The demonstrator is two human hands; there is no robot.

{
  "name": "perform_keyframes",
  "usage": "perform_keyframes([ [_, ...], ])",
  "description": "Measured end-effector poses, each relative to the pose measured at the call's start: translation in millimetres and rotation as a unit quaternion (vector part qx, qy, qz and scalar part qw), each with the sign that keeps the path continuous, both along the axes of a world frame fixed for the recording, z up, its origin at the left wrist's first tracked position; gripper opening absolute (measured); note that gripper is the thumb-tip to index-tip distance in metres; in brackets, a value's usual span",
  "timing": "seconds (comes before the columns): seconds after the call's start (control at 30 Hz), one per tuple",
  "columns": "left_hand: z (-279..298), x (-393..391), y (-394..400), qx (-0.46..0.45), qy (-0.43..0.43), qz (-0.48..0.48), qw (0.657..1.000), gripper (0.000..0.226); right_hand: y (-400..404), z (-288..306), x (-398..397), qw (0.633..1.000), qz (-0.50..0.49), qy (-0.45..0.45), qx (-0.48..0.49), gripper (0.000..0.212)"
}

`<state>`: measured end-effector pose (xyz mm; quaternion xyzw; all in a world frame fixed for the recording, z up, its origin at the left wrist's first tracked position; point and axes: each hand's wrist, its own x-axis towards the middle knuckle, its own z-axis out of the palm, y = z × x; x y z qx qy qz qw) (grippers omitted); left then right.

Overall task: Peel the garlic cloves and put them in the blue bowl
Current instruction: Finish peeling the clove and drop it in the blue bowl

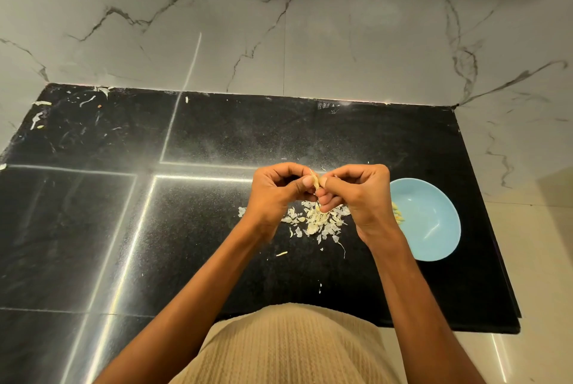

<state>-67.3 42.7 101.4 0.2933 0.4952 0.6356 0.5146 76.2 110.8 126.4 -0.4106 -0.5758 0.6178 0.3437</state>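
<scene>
Garlic clove (316, 182) pinched by both hands' grip | peel pile (316, 218) below | blue bowl (434, 228) right

bright overhead light streaks glare lines across the glossy black counter (217, 135); edges bend; hands slightly soft.

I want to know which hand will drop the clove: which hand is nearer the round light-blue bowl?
Right. The right hand overlaps the round light-blue bowl at its left rim; the left hand sits farther left, beyond the garlic clove both pinch.
</scene>
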Motion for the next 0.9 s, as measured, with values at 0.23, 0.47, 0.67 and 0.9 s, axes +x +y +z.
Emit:
perform_keyframes([
  [0.23, 3.1, 4.1, -0.5, -0.026, -0.028, 0.031, 0.999, 0.009, 0.7, 0.8, 0.9, 0.999, -0.013, -0.028, 0.039, 0.011],
  [0.47, 9.4, 3.9, 2.4, -0.072, -0.022, 0.050, 0.996, 0.013, 0.1, -3.0, 2.6, 0.968, -0.022, -0.157, 0.195, 0.005],
  [0.67, 15.4, 9.1, 4.9, -0.092, -0.013, 0.064, 0.994, 0.004, -1.5, -2.7, 0.5, 0.931, -0.001, -0.184, 0.316, 0.004],
  [0.9, 15.7, 9.5, 3.4, -0.082, -0.042, 0.073, 0.993, 0.005, 0.6, -1.9, 2.1, 0.965, -0.024, -0.133, 0.224, 0.005],
])
